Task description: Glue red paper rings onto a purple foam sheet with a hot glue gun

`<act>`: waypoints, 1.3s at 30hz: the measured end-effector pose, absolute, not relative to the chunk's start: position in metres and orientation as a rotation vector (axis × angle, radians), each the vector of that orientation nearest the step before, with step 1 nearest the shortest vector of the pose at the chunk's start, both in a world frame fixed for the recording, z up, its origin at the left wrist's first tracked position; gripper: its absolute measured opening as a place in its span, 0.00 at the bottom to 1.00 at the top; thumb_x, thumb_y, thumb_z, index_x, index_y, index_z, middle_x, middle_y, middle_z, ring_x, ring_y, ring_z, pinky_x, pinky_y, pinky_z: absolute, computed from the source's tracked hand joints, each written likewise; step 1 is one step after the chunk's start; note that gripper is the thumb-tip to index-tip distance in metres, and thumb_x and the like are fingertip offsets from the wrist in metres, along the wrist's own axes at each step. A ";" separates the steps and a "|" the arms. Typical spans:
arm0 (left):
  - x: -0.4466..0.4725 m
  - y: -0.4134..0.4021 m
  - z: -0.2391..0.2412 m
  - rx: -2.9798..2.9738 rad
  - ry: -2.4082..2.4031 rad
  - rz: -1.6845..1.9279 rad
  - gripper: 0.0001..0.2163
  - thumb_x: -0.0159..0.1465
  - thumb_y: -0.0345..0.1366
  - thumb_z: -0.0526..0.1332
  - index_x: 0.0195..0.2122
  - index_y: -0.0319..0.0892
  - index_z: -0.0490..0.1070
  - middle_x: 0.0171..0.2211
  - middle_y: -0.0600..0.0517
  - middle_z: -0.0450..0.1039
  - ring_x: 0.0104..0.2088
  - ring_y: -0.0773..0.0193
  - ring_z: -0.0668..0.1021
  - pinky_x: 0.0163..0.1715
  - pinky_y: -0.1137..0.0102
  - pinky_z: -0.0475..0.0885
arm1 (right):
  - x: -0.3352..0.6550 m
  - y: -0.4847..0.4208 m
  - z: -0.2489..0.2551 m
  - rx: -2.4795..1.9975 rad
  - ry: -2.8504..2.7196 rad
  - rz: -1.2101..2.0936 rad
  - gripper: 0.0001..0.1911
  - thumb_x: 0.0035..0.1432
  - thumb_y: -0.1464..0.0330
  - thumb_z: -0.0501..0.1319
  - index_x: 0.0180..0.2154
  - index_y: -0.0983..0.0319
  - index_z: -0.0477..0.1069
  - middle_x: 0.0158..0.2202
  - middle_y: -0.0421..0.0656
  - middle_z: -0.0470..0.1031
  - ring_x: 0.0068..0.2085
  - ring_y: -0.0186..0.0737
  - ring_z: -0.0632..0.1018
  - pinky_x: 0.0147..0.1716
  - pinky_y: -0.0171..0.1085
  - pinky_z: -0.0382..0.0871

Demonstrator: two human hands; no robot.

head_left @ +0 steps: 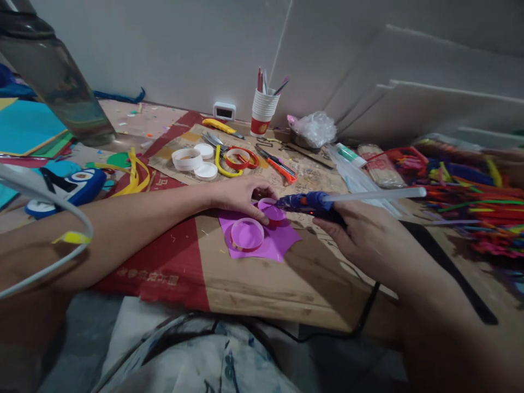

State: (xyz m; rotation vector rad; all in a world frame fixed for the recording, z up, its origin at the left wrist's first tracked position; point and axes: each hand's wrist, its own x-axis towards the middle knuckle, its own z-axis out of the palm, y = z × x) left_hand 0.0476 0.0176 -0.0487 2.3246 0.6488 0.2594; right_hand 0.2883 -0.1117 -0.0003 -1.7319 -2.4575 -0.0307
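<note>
My right hand (366, 237) is wrapped round a blue glue gun (311, 203) with a white glue stick (379, 194) sticking out of its back. Its nozzle points left at a small pink ring (271, 210). My left hand (245, 197) pinches that ring and holds it down on a purple sheet (282, 245). A second ring (247, 233), clear-rimmed, lies on the same sheet just in front. The sheet rests on a flat piece of cardboard (262, 289).
Behind lie white rings (187, 159), red rings (241, 158), scissors (216, 143), an orange cutter (280, 166) and a cup of pens (264, 112). Coloured pipe cleaners (470, 191) pile at the right. A water bottle (53, 71) and coloured paper (24, 128) stand left. The gun's black cord (364, 316) trails toward me.
</note>
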 end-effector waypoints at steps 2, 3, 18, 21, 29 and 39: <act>0.047 0.018 -0.049 2.340 0.630 0.265 0.26 0.51 0.47 0.73 0.50 0.45 0.76 0.46 0.50 0.75 0.44 0.59 0.75 0.43 0.68 0.67 | 0.290 -0.113 0.000 -1.720 -2.465 -0.077 0.10 0.68 0.64 0.54 0.35 0.60 0.69 0.30 0.49 0.76 0.32 0.51 0.77 0.32 0.43 0.65; 0.047 0.018 -0.049 2.345 0.624 0.264 0.26 0.51 0.47 0.73 0.50 0.45 0.76 0.47 0.50 0.75 0.45 0.59 0.75 0.44 0.68 0.67 | 0.291 -0.114 0.000 -1.708 -2.473 -0.112 0.11 0.68 0.64 0.54 0.34 0.60 0.69 0.30 0.49 0.76 0.32 0.51 0.77 0.32 0.44 0.65; 0.047 0.022 -0.049 2.393 0.550 0.247 0.33 0.53 0.49 0.72 0.60 0.47 0.72 0.55 0.48 0.73 0.54 0.55 0.74 0.52 0.67 0.66 | 0.295 -0.114 -0.004 -1.437 -2.472 -0.308 0.14 0.68 0.63 0.51 0.30 0.58 0.68 0.24 0.44 0.74 0.24 0.48 0.76 0.25 0.41 0.64; 0.047 0.023 -0.047 2.411 0.535 0.203 0.32 0.55 0.51 0.71 0.60 0.48 0.73 0.54 0.49 0.73 0.53 0.55 0.74 0.52 0.67 0.66 | 0.296 -0.114 -0.005 -1.379 -2.472 -0.336 0.17 0.70 0.62 0.51 0.29 0.58 0.67 0.23 0.44 0.73 0.24 0.46 0.76 0.24 0.41 0.64; 0.048 0.024 -0.049 2.425 0.536 0.207 0.29 0.57 0.50 0.69 0.58 0.45 0.74 0.52 0.47 0.74 0.53 0.56 0.74 0.53 0.66 0.66 | 0.294 -0.112 -0.006 -1.306 -2.462 -0.422 0.17 0.71 0.61 0.51 0.29 0.59 0.66 0.22 0.41 0.70 0.21 0.42 0.71 0.22 0.39 0.62; 0.049 0.022 -0.050 2.407 0.579 0.235 0.26 0.56 0.49 0.71 0.54 0.46 0.76 0.50 0.50 0.75 0.50 0.59 0.75 0.49 0.70 0.67 | 0.295 -0.113 -0.008 -1.338 -2.465 -0.458 0.13 0.69 0.64 0.53 0.30 0.58 0.65 0.22 0.41 0.69 0.22 0.43 0.72 0.23 0.39 0.62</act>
